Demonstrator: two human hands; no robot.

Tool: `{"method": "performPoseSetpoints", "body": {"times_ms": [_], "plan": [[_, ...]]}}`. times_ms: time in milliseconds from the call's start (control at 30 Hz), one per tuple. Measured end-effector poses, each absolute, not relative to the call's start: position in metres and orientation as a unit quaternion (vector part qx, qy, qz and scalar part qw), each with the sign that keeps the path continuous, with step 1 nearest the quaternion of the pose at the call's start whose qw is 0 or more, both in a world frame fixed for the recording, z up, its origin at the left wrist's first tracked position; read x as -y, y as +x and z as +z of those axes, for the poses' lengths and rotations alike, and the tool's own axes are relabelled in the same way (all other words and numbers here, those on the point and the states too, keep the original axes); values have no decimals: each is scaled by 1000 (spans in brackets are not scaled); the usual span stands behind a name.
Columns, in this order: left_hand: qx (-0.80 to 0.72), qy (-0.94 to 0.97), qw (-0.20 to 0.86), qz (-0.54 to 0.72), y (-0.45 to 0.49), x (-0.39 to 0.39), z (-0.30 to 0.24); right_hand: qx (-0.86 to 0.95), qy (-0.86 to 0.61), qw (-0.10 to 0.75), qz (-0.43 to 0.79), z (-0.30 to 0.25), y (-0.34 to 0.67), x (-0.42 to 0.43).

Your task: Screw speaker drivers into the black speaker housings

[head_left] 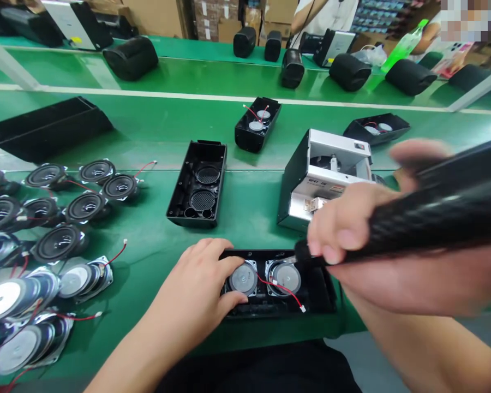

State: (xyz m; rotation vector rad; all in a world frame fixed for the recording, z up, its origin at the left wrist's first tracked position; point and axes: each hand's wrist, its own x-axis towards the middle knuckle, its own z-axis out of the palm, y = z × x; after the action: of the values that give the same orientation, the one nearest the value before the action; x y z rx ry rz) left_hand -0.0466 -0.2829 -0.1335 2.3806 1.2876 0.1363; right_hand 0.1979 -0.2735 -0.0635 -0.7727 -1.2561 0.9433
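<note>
A black speaker housing lies at the near edge of the green bench with two round speaker drivers seated in it and red wires across them. My left hand rests on the housing's left end, fingers spread flat over its rim and the left driver. My right hand is wrapped round a black electric screwdriver, whose tip sits at the right driver.
Several loose speaker drivers cover the bench at left. An empty black housing lies ahead, a silver and black screw feeder box to its right. More housings and finished speakers sit on the belt beyond. Another person stands at far right.
</note>
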Motion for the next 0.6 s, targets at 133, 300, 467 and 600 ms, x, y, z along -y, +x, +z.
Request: {"method": "performPoseSetpoints", "body": {"times_ms": [133,300,467,600], "plan": [[-460,857,224,52,-46,283,-133,474,-282,675,490,-91,170,262],[-460,860,212,63,-45,282,-137,487,-270,658,507,-112,163,259],[-464,860,204,64,-44,282,-140,486,-299,641,514,-111,159,260],[-467,857,209,62,-43,282,-139,491,-279,637,525,-114,159,259]]}}
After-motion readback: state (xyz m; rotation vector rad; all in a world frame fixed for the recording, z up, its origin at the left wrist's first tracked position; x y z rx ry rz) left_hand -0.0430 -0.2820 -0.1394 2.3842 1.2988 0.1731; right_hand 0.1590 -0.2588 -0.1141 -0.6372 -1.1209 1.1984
